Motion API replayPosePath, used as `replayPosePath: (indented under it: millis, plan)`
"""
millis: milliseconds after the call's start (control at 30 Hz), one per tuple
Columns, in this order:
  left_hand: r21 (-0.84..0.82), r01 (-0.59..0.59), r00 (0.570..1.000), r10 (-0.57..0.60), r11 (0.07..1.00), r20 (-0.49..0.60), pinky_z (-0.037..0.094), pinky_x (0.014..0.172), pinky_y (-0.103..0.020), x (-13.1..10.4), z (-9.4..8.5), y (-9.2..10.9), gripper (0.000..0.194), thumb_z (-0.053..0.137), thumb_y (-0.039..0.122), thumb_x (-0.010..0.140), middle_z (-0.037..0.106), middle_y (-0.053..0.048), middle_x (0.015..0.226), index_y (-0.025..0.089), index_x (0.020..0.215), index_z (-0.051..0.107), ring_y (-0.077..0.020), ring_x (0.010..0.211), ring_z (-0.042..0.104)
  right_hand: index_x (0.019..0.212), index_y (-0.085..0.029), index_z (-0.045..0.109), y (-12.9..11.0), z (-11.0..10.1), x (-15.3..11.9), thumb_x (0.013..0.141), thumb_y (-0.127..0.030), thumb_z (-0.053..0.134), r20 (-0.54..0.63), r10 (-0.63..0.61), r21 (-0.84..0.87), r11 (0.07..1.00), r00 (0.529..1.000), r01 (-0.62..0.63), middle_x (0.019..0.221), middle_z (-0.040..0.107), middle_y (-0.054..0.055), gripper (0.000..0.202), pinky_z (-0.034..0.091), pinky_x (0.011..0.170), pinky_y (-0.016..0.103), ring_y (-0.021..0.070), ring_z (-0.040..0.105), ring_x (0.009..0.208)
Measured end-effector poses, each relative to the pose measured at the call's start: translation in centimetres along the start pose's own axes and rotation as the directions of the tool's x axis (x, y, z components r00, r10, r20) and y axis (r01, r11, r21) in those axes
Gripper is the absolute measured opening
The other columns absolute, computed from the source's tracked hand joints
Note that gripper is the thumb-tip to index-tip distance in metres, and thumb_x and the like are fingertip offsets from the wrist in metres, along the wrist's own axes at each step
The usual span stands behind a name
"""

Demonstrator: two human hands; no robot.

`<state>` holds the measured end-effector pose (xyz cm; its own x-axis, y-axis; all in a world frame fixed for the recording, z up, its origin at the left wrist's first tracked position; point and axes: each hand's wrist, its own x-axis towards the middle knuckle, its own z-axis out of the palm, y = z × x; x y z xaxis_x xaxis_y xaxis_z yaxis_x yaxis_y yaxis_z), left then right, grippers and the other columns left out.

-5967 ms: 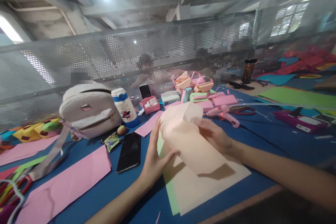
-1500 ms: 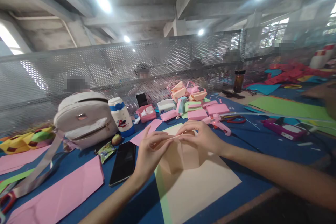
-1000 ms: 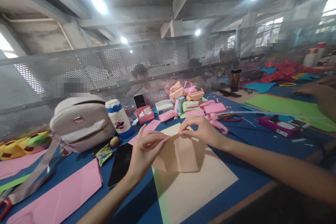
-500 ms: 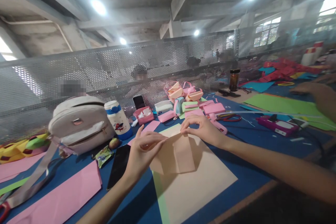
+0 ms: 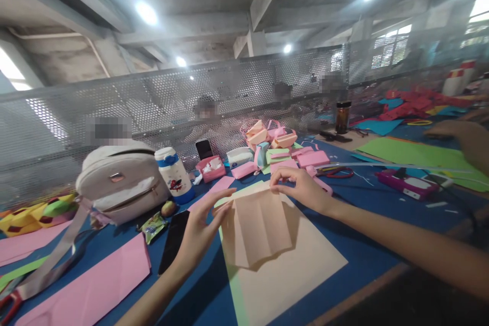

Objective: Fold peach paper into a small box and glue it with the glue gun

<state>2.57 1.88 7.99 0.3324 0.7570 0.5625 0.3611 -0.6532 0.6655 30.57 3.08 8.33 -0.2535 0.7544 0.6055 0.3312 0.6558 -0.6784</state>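
Note:
A small peach paper (image 5: 262, 229) with several upright creases is held up over a larger flat peach sheet (image 5: 294, 275), which lies on a green one. At its upper right corner my right hand (image 5: 292, 186) pinches the edge between thumb and fingers. My left hand (image 5: 204, 224) is at the upper left corner, thumb and fingertips around the paper's edge. The lower edge of the creased paper hangs in a zigzag and casts a shadow on the sheet beneath.
Left on the blue table are pink sheets (image 5: 91, 285), a black phone (image 5: 173, 239), a bottle (image 5: 174, 175) and a backpack (image 5: 122, 181). Folded paper pieces (image 5: 267, 137) lie behind. A purple power strip (image 5: 407, 183) and another person's hand (image 5: 451, 130) are at right.
The small paper has been spread wider, showing more of its folded panels. My left hand now has its fingers at the paper's corner, and my right hand has shifted slightly right.

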Motion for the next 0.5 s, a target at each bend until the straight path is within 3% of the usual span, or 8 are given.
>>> replayPosePath:
  millis: [133, 233, 400, 500]
  plan:
    - [0.072, -0.043, 0.998, 0.041, 0.996, 0.041, 0.055, 0.097, -0.038, -0.4, -0.1, -0.8, 0.027, 0.054, 0.033, 0.095, 0.075, -0.006, 0.118, 0.026, 0.112, 0.074, -0.0246, 0.113, 0.068, 0.085, -0.020, 0.067, -0.2, 0.3, -0.1, 0.086, -0.027, 0.071, 0.087, -0.047, -0.070, 0.996, 0.995, 0.053, 0.094, 0.069, 0.004, 0.008, 0.044, 0.086, 0.034, 0.0210, 0.061, 0.093]
    - [0.081, -0.010, 0.998, 0.005, 0.997, 0.064, 0.056, 0.094, -0.037, -0.2, 0.1, -1.2, 0.027, 0.056, 0.034, 0.094, 0.075, -0.006, 0.115, 0.026, 0.112, 0.074, -0.0248, 0.110, 0.069, 0.093, -0.021, 0.068, -0.8, 0.7, 0.0, 0.085, -0.025, 0.073, 0.170, -0.046, -0.112, 0.991, 0.984, 0.066, 0.098, 0.069, 0.004, 0.010, 0.044, 0.087, 0.033, 0.0207, 0.061, 0.095]
    - [0.139, 0.036, 0.998, -0.028, 0.990, -0.057, 0.043, 0.112, -0.045, -0.6, -0.1, -2.8, 0.035, 0.057, 0.039, 0.093, 0.065, -0.007, 0.134, 0.026, 0.124, 0.066, -0.0261, 0.130, 0.056, 0.100, -0.021, 0.065, -0.8, 0.7, -0.5, 0.090, -0.020, 0.062, 0.171, 0.048, -0.133, 0.991, 0.984, -0.025, 0.105, 0.069, 0.004, 0.010, 0.045, 0.083, 0.030, 0.0192, 0.061, 0.095]
    - [0.076, 0.120, 0.989, -0.113, 0.990, -0.094, 0.049, 0.105, -0.045, -1.3, -0.3, -4.1, 0.039, 0.058, 0.042, 0.090, 0.064, -0.009, 0.134, 0.024, 0.124, 0.065, -0.0269, 0.126, 0.060, 0.102, -0.020, 0.061, -0.3, 0.6, -1.3, 0.091, -0.023, 0.058, 0.133, 0.114, -0.148, 0.985, 0.985, -0.094, 0.103, 0.065, 0.004, 0.012, 0.045, 0.076, 0.028, 0.0179, 0.059, 0.088]
